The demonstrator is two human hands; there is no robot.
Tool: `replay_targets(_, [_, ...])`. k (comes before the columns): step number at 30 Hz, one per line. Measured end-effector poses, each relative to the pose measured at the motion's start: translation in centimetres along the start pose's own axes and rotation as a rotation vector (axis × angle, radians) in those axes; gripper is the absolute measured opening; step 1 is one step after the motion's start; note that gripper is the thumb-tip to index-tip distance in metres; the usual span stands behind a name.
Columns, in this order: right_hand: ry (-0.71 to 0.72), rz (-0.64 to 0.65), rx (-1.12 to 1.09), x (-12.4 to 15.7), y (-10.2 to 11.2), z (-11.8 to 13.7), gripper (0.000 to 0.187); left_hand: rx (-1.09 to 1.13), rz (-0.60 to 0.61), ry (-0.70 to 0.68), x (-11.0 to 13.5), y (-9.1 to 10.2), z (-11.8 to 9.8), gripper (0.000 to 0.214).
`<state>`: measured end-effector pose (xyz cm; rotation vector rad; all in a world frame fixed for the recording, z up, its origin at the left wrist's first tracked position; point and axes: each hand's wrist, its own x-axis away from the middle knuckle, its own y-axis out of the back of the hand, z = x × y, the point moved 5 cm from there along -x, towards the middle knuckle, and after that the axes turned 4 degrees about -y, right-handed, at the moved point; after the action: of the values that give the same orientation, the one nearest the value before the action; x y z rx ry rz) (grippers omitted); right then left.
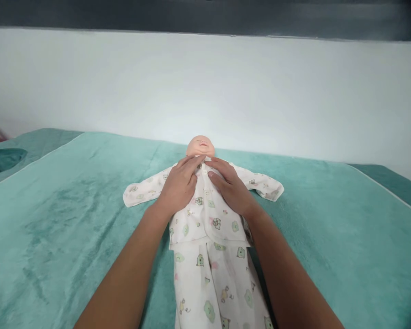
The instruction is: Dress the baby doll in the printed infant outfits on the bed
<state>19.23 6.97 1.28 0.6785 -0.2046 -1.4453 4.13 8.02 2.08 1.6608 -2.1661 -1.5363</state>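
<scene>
Resting on the upper front of the printed pajama top (207,219), the left hand (181,186) and right hand (230,186) are lying unclenched, fingers (190,165) extended. The baby doll (201,145) is lying face-up on the teal blanket (82,205), sleeves (144,190) outspread.

Doll's head (200,146) is smooth, plastic-like; shirt (205,219) and trousers (194,283), matt cloth; cover (329,228), napped plush; far wall (205,91), smooth, matt.

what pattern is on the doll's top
White top with small green and pink cartoon prints, clearest in head view.
</scene>
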Motion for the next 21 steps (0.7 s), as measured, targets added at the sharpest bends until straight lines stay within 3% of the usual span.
replay_targets(7, [0.003, 0.012, 0.071, -0.27, -0.12, -0.09, 0.038, 0.046, -0.007, 0.110, -0.09, 0.10, 0.15, 0.052])
replay_targets(15, [0.060, 0.020, 0.136, -0.77, -0.16, -0.12, 0.033, 0.097, -0.028, 0.140, -0.02, -0.08, 0.49, 0.050])
replay_targets(21, [0.020, 0.058, 0.243, -1.00, -0.25, 0.04, 0.044, 0.093, -0.033, 0.157, 0.12, -0.15, 0.56, 0.052])
